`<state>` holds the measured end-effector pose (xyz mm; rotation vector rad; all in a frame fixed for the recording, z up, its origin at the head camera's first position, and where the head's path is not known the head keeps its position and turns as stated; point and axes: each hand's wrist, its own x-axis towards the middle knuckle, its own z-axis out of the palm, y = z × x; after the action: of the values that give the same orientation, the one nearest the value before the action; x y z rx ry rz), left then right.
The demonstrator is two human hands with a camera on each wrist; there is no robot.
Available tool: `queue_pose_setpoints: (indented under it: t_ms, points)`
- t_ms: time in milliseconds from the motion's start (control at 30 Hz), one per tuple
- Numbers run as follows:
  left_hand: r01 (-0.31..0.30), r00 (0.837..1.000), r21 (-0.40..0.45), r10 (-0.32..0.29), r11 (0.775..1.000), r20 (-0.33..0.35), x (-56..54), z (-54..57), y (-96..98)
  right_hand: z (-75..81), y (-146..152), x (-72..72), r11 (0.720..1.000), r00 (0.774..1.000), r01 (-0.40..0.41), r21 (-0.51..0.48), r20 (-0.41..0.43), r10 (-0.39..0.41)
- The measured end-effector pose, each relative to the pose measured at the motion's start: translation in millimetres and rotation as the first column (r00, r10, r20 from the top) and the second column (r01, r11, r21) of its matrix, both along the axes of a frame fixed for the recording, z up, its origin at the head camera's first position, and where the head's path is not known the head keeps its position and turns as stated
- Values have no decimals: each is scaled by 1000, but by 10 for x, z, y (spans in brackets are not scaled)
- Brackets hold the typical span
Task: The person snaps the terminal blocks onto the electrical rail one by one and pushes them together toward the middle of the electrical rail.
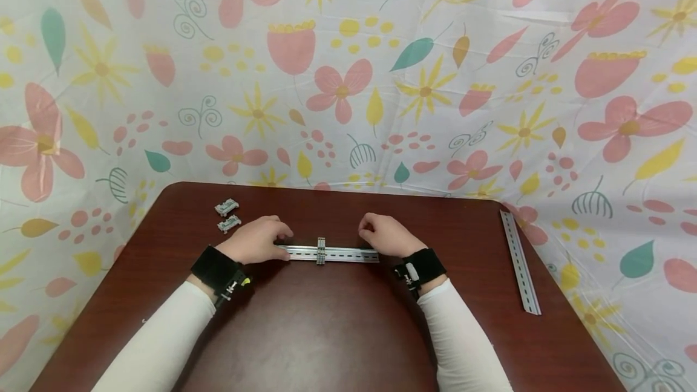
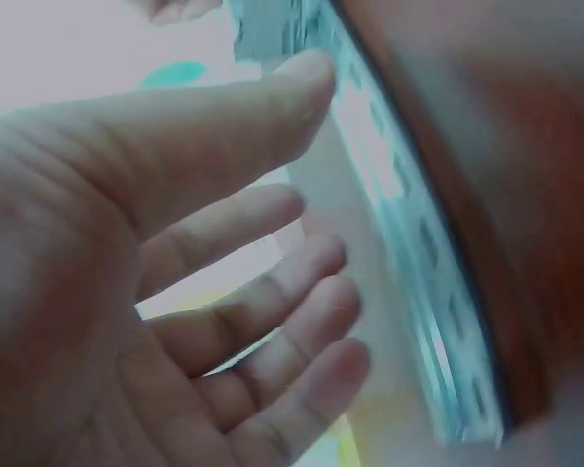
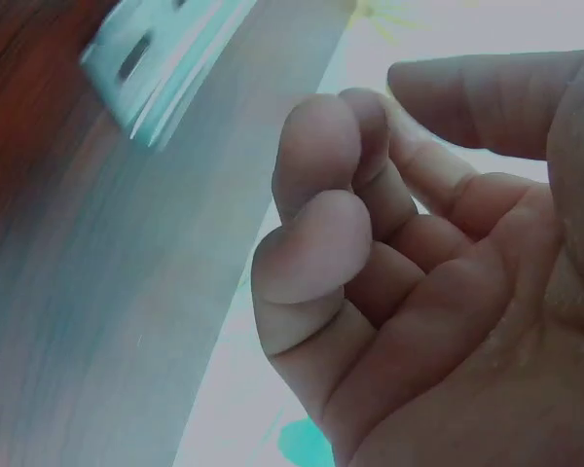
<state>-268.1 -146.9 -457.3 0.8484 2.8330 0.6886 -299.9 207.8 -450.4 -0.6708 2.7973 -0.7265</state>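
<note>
A metal rail (image 1: 351, 255) lies in the middle of the brown table (image 1: 305, 325) — little blocks (image 1: 321, 251) sit on it.
The left hand (image 1: 257, 239) is at one end, thumb and fingers spread; the right hand (image 1: 391, 236) is near the other, loosely curled — thumb apart. Two gray pieces (image 1: 229, 224) lie left; another rail (image 1: 520, 262) lies right.

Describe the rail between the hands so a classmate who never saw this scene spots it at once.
On the dark red-brown table, look between the left hand and right hand: a slotted silver rail lies there. Unlike the bare rail near the table's right edge, it carries small grey parts partway along.
</note>
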Motion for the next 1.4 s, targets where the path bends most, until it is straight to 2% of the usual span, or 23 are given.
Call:
queue_pose_setpoints:
  t_ms: [133, 400, 533, 800, 1100, 1400]
  points:
    - [-2, 1000, -35, 3, 999, 31, -11, 28, -111, -18, 102, 8, 1000, 1000, 6, 10, 10, -6]
    - [-7, 999, -124, 13, 992, 47, 31, 45, -120, -106, 224, 96, 995, 993, -86, 46, 90, 82]
    - [3, 999, -137, 2, 991, 37, 47, 59, -130, -129, 224, 130, 995, 991, -87, 57, 105, 81]
    - [-1, 1000, -145, 1, 989, -1, 29, 72, -173, -120, 199, 112, 992, 992, -102, 78, 79, 96]
    - [-34, 998, -149, 25, 988, -62, -94, -21, -148, -117, 215, -5, 993, 997, -66, 98, 48, 61]
    - [-78, 992, -189, 57, 979, -112, -343, -95, -61, -157, 239, -236, 990, 998, -58, 125, 3, 58]
